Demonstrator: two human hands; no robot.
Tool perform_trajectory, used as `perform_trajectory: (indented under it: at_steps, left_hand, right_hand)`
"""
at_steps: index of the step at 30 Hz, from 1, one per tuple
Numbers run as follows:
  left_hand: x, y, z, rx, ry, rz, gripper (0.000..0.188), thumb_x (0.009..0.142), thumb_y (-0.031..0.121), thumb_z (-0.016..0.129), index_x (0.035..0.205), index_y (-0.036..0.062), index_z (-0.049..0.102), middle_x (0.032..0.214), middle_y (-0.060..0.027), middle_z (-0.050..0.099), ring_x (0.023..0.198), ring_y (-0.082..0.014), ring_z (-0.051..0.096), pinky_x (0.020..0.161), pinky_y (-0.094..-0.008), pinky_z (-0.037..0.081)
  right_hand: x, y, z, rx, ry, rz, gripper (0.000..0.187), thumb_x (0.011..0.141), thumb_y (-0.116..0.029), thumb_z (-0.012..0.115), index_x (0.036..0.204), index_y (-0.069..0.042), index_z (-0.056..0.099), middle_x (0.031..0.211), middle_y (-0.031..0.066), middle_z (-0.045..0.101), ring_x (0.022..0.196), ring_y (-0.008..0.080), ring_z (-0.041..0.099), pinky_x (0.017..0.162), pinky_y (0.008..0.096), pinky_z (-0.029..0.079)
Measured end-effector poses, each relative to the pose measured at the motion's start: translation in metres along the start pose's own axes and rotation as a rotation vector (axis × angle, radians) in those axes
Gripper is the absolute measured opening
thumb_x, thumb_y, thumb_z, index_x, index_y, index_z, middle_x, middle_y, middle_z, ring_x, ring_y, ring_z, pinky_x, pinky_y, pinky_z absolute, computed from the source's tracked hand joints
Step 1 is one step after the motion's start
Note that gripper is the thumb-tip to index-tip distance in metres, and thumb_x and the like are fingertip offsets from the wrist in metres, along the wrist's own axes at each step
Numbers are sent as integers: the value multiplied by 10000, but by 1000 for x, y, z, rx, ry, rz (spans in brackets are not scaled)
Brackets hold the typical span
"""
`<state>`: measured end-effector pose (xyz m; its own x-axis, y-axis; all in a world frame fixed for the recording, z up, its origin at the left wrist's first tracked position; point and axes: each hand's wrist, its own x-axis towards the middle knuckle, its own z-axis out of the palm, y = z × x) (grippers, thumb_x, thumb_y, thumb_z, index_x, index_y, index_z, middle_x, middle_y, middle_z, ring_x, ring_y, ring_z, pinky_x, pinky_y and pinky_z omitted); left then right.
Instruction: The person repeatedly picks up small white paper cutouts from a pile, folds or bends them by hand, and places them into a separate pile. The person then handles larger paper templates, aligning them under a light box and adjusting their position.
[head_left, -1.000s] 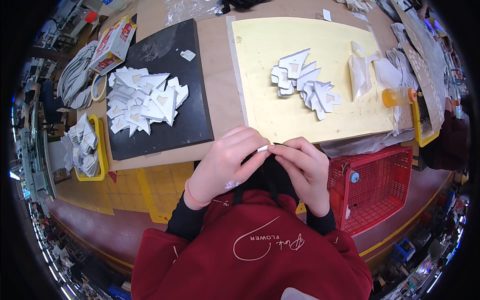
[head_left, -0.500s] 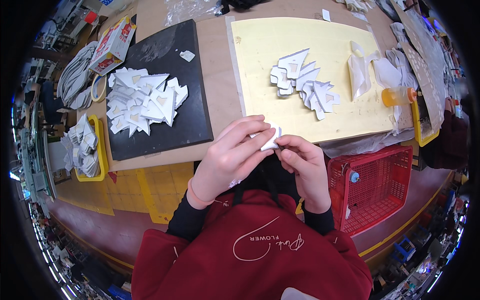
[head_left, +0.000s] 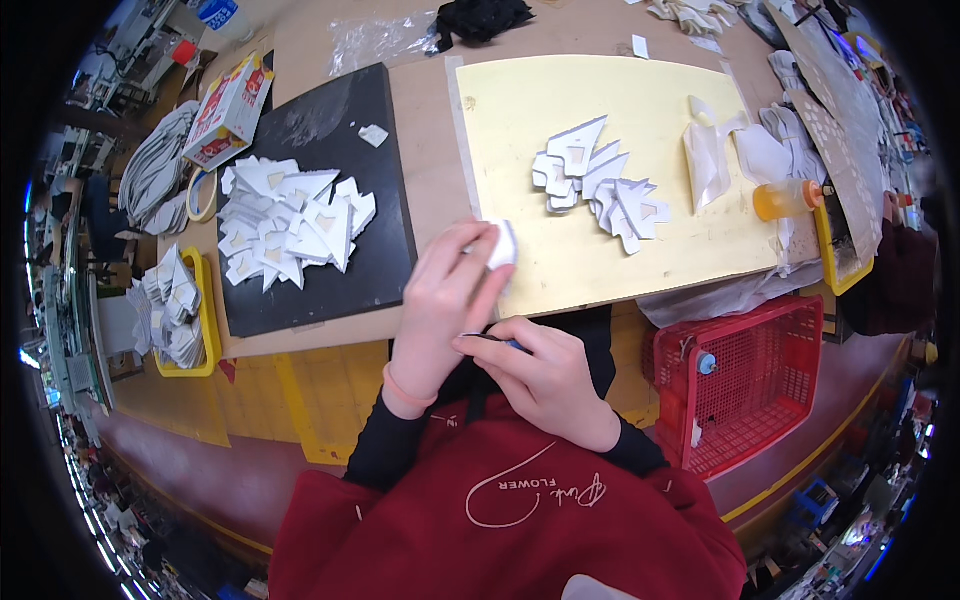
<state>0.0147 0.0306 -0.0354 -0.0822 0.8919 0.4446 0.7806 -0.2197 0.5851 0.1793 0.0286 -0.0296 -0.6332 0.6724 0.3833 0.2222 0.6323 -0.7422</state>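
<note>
Left hand (head_left: 445, 285) pinches white piece (head_left: 502, 246) between bent fingers, over yellow board's (head_left: 500, 130) left edge. Right hand (head_left: 545, 375), fingers closed, grips thin dark tool (head_left: 514, 344) off board's near edge. Best, likely: grip piece flat, keep tool tip clear of left wrist. White pile (head_left: 625, 205) mid-board may crowd; black mat (head_left: 310, 105) left of board, red crate (head_left: 745, 400) below its right.

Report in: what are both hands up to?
Left hand gripping white piece over yellow board. Right hand holding slim dark object, partly hidden. White pile beyond, apart from hands.
</note>
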Motion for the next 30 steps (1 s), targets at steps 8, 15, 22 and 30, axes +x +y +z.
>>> perform_trajectory:
  at_steps: [8, 15, 22, 30]
  left_hand:
    - [11, -62, -66, 482, 93, -288, 264, 923, 153, 691, 1145, 12, 710, 1232, -103, 663, 1260, -350, 549, 1102, -458, 376]
    - [54, 4, 0, -154, 24, -380, 350, 925, 244, 702, 1203, 31, 689, 1335, -150, 620, 1375, -371, 453, 1134, -401, 350]
    - [93, -19, 109, 66, 56, -120, 329, 915, 213, 702, 1159, -6, 668, 1345, -220, 566, 1332, -403, 458, 1089, -436, 385]
    - [46, -7, 14, -674, -328, -305, 197, 947, 108, 653, 1117, 9, 670, 994, -116, 689, 829, -168, 659, 722, -303, 511]
  right_hand:
    - [-6, 8, -30, 205, 90, 192, 445, 882, -7, 695, 1318, -86, 653, 833, 70, 599, 596, 180, 551, 550, 282, 461]
    - [-26, 24, -31, 407, 304, 499, 335, 901, -32, 685, 1235, -21, 674, 839, 31, 579, 661, 88, 439, 593, 224, 351]
    - [-32, 10, -42, 360, 176, 479, 334, 922, 12, 642, 1252, 56, 635, 955, 55, 635, 851, 103, 589, 789, 218, 460]
    - [-29, 21, -50, 409, 408, 393, 584, 779, -104, 822, 1321, -18, 622, 954, 20, 527, 617, 58, 384, 536, 207, 312]
